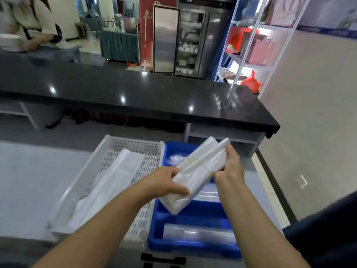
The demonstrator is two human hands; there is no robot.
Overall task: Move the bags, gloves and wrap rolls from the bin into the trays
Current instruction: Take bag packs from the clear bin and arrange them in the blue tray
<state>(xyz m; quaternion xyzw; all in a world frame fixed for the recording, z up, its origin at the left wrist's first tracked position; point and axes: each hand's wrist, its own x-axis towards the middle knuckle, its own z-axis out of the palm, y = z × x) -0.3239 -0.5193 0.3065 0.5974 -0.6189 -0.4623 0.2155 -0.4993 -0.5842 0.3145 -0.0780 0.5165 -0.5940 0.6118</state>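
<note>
A banded bundle of clear plastic bags (199,171) is held tilted above the blue bin (193,245). My left hand (164,182) grips its lower end and my right hand (229,165) grips its upper side. Inside the blue bin lie a wrap roll (199,232) near the front, another roll (207,196) partly hidden under the bundle, and some crumpled clear plastic (174,158) at the back. To the left stands a white perforated tray (133,146) holding a flat stack of clear bags (108,182).
The tray and bin rest on a grey work surface (29,182). A black glossy counter (135,93) runs across behind it. Another person (25,24) stands at far left beyond the counter. Metal shelving (251,45) stands at the back right, a wall on the right.
</note>
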